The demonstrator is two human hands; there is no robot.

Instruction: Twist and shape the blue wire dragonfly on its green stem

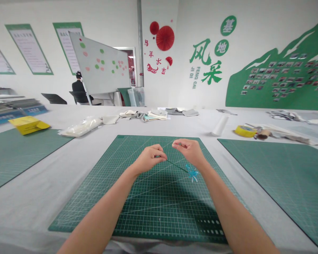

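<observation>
Above the green gridded cutting mat (145, 208), my left hand (149, 158) pinches one end of a thin green stem (177, 165). The stem slants down to the right and ends in a small, shiny blue flower (192, 173), which is near my right wrist. Higher up and apart from the stem, my right hand (188, 150) has its thumb and fingertips pressed together. Whatever lies between those fingertips is too small to make out.
More cutting mats lie left (18, 151) and right (286, 176). Around them are a yellow card box (29, 125), a plastic-wrapped packet (82, 127), fabric scraps (156, 114), a white roll (220, 126) and yellow tape (245, 131). A person (78, 86) sits beyond, near a whiteboard (103, 67).
</observation>
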